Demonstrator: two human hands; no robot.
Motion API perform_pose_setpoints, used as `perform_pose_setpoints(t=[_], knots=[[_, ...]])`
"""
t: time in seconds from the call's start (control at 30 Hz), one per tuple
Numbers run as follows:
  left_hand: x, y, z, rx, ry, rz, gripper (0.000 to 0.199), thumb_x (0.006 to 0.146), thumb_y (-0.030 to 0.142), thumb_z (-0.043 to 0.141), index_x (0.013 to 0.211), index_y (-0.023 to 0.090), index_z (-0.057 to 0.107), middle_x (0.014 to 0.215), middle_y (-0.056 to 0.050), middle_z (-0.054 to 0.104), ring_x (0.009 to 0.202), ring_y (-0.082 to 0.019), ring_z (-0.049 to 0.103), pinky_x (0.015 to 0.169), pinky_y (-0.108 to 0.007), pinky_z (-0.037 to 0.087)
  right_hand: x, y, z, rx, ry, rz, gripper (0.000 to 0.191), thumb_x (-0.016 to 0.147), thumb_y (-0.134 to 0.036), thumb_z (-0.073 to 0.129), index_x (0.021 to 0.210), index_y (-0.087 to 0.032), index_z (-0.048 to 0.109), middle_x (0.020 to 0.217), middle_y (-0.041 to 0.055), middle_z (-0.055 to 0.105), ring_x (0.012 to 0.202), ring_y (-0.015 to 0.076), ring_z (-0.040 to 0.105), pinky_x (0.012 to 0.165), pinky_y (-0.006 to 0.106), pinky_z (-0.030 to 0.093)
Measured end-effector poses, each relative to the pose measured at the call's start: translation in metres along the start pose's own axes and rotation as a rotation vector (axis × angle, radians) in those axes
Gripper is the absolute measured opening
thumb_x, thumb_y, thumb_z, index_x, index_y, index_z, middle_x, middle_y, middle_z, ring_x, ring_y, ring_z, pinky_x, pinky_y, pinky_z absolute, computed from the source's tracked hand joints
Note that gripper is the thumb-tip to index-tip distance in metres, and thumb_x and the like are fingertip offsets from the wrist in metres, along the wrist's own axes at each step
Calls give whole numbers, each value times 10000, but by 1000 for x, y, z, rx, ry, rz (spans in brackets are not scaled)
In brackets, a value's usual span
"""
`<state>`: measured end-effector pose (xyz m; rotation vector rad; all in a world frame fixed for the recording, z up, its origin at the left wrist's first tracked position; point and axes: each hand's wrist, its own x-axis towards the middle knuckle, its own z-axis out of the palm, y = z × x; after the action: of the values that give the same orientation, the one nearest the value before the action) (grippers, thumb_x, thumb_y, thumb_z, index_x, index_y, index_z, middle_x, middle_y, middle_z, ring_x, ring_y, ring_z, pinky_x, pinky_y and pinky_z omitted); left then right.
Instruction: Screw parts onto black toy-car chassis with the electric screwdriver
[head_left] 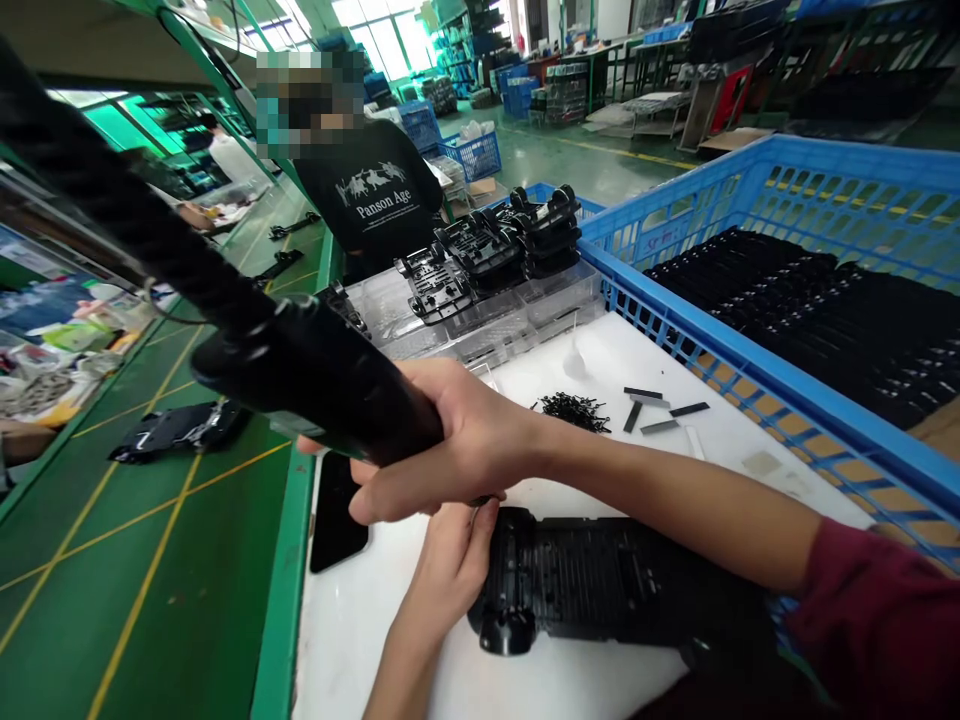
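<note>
Right hand (465,440): closed firmly round the barrel of a black electric screwdriver (322,385); arm reaching across from the right, in a maroon sleeve (870,620);

Screwdriver: held nearly level, close to the onlooker's line of sight; ribbed upper length running toward the top left; tip hidden;

Left hand: (442,560) partly curled, fingertips against the near edge of the housing; cannot tell whether it grips or only touches;

Housing: black moulded plastic housing (592,580), ribbed face up, lying flat on a white work sheet (375,640); just below the right forearm, beside the left hand;

On the sheet: loose heap of small black screws (574,412); several short dark strips (660,410) just beside it; translucent plastic cone (574,360); black rectangular slab (337,510) left of the hands;

Behind the sheet: clear plastic tray (465,325) bearing stacked black moulded parts (487,245);

Right of the sheet: blue plastic crate (750,200), its wall touching the sheet's edge, packed with rows of black parts (787,320);

Left of the sheet: green workbench (172,560) with yellow lines, a black assembly (180,430) lying on it;

Beyond the tray: co-worker (367,200) standing in a black printed T-shirt; blue crates (469,155) on the floor further back;
</note>
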<state>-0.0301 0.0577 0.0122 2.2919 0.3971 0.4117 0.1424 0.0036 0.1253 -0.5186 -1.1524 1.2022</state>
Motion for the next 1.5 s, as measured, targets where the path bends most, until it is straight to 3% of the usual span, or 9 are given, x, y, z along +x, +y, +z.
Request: perform_pose_setpoints(t=[0.17, 0.33, 0.6, 0.8, 0.93, 1.13, 1.3, 1.4, 1.5], knots=[[2, 6, 1, -113, -39, 12, 197, 1095, 281, 417, 1116, 236, 608, 1120, -56, 641, 1059, -220, 591, 947, -353, 453, 2, 6, -8, 13, -66, -41, 377, 803, -241, 817, 1122, -201, 620, 687, -78, 572, 533, 86, 521, 487, 213, 441], [-2, 6, -9, -140, -28, -88, 257, 1083, 375, 466, 1095, 224, 674, 1117, -72, 683, 1137, -265, 604, 1016, -385, 447, 2, 6, -10, -6, -60, -50, 387, 808, -251, 827, 1132, -189, 625, 726, -63, 599, 550, 85, 541, 507, 213, 465], [-8, -27, -40, -472, 273, -183, 361, 971, 488, 643, 1092, 173, 770, 1115, -114, 746, 1112, -335, 657, 996, -443, 506, 5, 7, -10, -76, -102, -46, 333, 807, -240, 838, 1022, -192, 589, 684, -85, 526, 572, 83, 529, 526, 206, 432], [-6, -28, -48, -410, 323, -63, 343, 1027, 440, 568, 1120, 182, 774, 1186, -126, 732, 1154, -322, 646, 1036, -443, 483, 0, -23, -8, -148, -180, -43, 540, 842, -264, 813, 1295, -238, 521, 1079, 22, 651, 918, 165, 662, 794, 301, 574], [-5, -20, -60, -360, 426, 16, 336, 1037, 412, 536, 1033, 172, 771, 1123, -131, 717, 1051, -298, 649, 902, -398, 502, -4, -39, -11, -225, -143, -84, 780, 851, -305, 799, 1520, -286, 400, 1260, 60, 634, 1168, 232, 641, 1023, 413, 544], [-39, 1, -83, -190, 652, 67, 285, 1049, 324, 530, 843, 197, 680, 916, -60, 651, 876, -216, 596, 773, -332, 440, -32, -48, -39, -564, 171, -2, 546, 939, -371, 718, 1436, -236, 536, 1149, 70, 683, 1013, 190, 661, 942, 367, 550], [-97, 15, -41, 139, 243, -142, 237, 1038, 396, 549, 902, 228, 647, 932, -43, 682, 811, -208, 648, 715, -319, 506, -90, -30, -70, -942, 400, 319, 363, 947, -447, 678, 1226, -216, 676, 840, 14, 636, 713, 153, 575, 649, 298, 475], [-119, 23, 9, 381, 276, -250, 593, 894, 554, 728, 1386, 272, 552, 1310, -110, 674, 1159, -336, 660, 928, -456, 576, -114, -13, -80, -1085, 387, 446, 281, 959, -444, 631, 1102, -216, 714, 744, -8, 609, 638, 146, 534, 600, 290, 418], [-123, 33, 43, 438, 326, -249, 801, 896, 532, 722, 1557, 254, 366, 1402, -152, 628, 1242, -365, 629, 952, -505, 598, -122, -4, -84, -1250, 318, 466, 214, 947, -376, 605, 1013, -217, 733, 686, -15, 612, 621, 152, 539, 612, 293, 399]])
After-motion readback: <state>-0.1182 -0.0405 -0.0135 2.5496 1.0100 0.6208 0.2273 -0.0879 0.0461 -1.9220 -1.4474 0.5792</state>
